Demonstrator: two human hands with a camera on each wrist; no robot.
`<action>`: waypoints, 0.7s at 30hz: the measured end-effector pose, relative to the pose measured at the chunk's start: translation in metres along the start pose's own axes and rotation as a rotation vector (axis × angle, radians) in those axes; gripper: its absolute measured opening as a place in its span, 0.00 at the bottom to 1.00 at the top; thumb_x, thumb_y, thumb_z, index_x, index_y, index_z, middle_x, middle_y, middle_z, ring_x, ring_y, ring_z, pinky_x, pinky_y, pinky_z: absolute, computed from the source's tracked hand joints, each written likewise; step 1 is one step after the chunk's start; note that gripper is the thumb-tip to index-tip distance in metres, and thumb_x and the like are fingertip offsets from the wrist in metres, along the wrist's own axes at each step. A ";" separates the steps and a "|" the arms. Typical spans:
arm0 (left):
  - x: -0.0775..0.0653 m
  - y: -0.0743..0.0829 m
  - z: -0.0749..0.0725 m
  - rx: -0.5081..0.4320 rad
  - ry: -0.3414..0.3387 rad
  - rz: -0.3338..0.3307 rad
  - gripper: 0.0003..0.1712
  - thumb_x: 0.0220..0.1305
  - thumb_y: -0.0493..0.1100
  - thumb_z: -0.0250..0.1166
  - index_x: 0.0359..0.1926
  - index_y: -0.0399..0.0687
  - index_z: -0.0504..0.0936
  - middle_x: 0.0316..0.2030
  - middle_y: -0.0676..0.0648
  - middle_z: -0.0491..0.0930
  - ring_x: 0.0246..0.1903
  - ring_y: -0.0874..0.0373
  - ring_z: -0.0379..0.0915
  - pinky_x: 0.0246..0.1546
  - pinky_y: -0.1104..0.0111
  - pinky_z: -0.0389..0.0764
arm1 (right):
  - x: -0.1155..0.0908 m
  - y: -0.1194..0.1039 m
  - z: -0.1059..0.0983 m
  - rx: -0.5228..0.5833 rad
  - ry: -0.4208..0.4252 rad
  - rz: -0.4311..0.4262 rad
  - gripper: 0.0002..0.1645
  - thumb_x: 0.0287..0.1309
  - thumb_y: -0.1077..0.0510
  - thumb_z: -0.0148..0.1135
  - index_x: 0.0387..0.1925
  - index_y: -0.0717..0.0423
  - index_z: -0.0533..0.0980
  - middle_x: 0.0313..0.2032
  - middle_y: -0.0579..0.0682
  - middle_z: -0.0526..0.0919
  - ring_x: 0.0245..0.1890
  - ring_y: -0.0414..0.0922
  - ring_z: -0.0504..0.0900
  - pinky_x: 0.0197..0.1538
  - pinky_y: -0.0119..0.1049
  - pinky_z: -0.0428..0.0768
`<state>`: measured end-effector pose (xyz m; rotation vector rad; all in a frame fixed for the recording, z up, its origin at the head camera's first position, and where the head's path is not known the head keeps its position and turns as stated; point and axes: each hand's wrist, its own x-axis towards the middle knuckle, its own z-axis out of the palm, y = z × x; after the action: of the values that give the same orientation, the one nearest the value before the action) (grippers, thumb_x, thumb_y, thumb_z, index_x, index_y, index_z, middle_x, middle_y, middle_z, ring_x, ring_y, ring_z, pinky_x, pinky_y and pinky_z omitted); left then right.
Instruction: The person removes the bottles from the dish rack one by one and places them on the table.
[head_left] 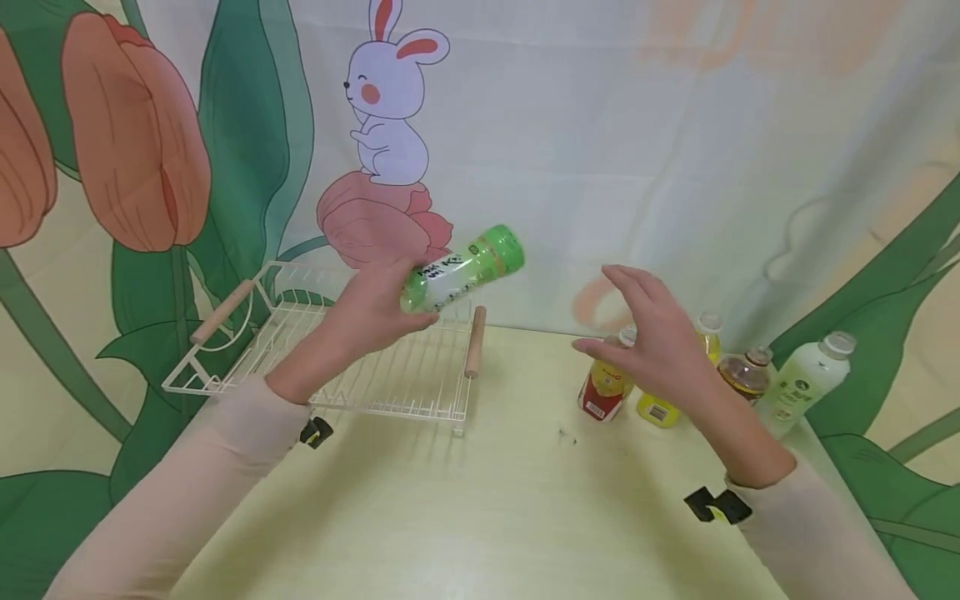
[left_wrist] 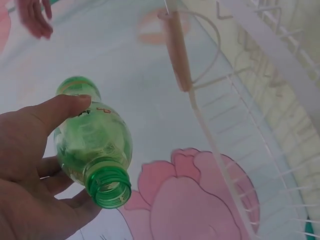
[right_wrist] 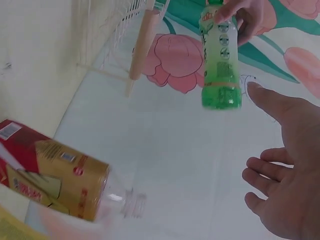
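My left hand (head_left: 366, 302) grips a green clear plastic bottle (head_left: 471, 265) near its neck end. The bottle is tilted in the air above the right part of a white wire dish rack (head_left: 405, 410), its base pointing up and right. In the left wrist view, the uncapped green mouth of the bottle (left_wrist: 107, 185) faces the camera, and my thumb lies across its body. My right hand (head_left: 663, 342) is raised, thumb and fingers spread apart with nothing between them. Below and behind it stands a red and gold labelled bottle (head_left: 602, 392).
Several more bottles stand at the table's right: a yellow one (head_left: 657, 411), a dark-labelled one (head_left: 752, 365) and a pale green one (head_left: 806, 383). The rack has wooden handles (head_left: 476, 342). Small bits (head_left: 567, 435) lie on the table, and a printed curtain (head_left: 540, 150) hangs behind.
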<state>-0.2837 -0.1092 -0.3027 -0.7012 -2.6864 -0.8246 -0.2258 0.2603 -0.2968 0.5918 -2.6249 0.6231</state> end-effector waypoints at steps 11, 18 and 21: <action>0.002 0.038 0.023 0.141 -0.072 0.231 0.38 0.59 0.41 0.80 0.69 0.40 0.75 0.59 0.44 0.79 0.52 0.50 0.74 0.50 0.61 0.82 | 0.021 -0.011 0.022 -0.074 0.022 -0.193 0.57 0.51 0.52 0.86 0.77 0.61 0.66 0.73 0.59 0.70 0.72 0.59 0.69 0.69 0.60 0.73; 0.003 0.053 0.034 0.200 -0.066 0.328 0.38 0.57 0.39 0.81 0.67 0.39 0.77 0.58 0.46 0.80 0.51 0.49 0.73 0.50 0.63 0.80 | 0.027 -0.013 0.036 -0.111 -0.005 -0.303 0.53 0.50 0.53 0.86 0.73 0.65 0.70 0.70 0.61 0.74 0.69 0.60 0.72 0.69 0.55 0.75; 0.003 0.056 0.039 0.217 -0.077 0.345 0.39 0.57 0.40 0.82 0.67 0.40 0.77 0.58 0.46 0.80 0.53 0.49 0.73 0.52 0.64 0.81 | 0.028 -0.013 0.042 -0.112 -0.037 -0.301 0.50 0.52 0.53 0.85 0.71 0.64 0.72 0.68 0.60 0.75 0.68 0.59 0.73 0.69 0.53 0.76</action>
<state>-0.2609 -0.0451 -0.3070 -1.1157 -2.5582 -0.4207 -0.2544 0.2202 -0.3149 0.9460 -2.5119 0.3729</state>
